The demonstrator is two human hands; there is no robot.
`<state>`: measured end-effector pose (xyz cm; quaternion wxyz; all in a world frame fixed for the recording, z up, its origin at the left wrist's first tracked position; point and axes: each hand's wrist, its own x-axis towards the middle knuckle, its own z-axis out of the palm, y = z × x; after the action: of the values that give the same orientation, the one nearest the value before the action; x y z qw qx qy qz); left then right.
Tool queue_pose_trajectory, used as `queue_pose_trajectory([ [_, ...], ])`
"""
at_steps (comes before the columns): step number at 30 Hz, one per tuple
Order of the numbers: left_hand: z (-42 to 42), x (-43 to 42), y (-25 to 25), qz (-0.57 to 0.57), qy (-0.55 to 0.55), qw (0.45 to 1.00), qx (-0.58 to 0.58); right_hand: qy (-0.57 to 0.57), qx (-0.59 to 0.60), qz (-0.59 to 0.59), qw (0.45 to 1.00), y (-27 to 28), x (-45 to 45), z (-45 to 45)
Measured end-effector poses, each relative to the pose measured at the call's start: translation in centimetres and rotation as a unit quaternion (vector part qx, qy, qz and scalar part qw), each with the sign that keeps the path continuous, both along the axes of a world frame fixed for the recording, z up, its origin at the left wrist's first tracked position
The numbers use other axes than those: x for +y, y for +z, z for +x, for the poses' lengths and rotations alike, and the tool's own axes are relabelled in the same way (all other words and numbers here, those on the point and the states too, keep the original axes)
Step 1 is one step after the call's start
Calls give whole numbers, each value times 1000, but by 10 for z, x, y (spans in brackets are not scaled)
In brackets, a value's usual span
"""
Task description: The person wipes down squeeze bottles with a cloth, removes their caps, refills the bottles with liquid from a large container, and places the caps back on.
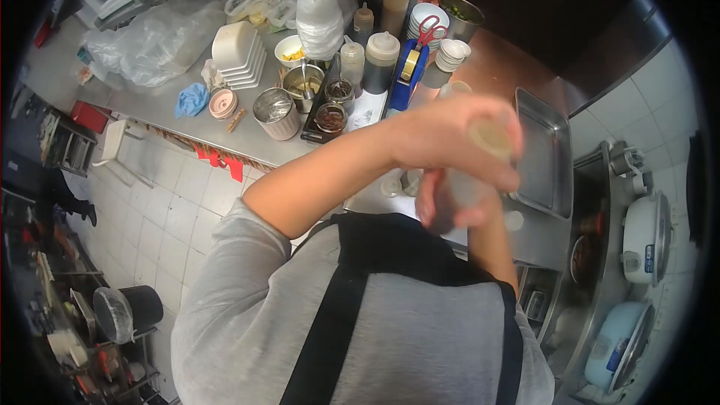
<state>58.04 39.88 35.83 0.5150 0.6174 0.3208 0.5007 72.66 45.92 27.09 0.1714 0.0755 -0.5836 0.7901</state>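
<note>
My left hand (454, 135) reaches across the work table, its fingers curled round a small round container (491, 137) with a pale yellowish end. Just below, my right hand (436, 202) is closed round a translucent, cup-like thing (466, 187). Both hands and what they hold are smeared by motion. I cannot tell whether the two held things touch or are one piece. Small clear containers (391, 184) stand on the table near my right hand, and a pale round piece (514, 220) lies beyond it.
A metal tray (556, 157) lies to the right. Ahead stand a blue tape dispenser (410, 75) with red scissors (431, 30), squeeze bottles (382, 56) and stacked small bowls (452, 52). Left are metal pots (277, 114) and white containers (240, 56). Rice cookers (646, 240) stand far right.
</note>
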Motion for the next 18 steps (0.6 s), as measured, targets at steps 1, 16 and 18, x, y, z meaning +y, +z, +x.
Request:
queue_pose_trajectory([
  [1, 5, 4, -2, -51, -123, 990, -50, 54, 47, -32, 997, -5, -2, 1],
  [16, 95, 59, -72, 2, 158, 987, 5, -664, -161, 365, 632, -49, 13, 49],
  [18, 108, 66, -82, 24, 258, 964, 53, -657, -357, 336, 573, -84, 38, 61],
])
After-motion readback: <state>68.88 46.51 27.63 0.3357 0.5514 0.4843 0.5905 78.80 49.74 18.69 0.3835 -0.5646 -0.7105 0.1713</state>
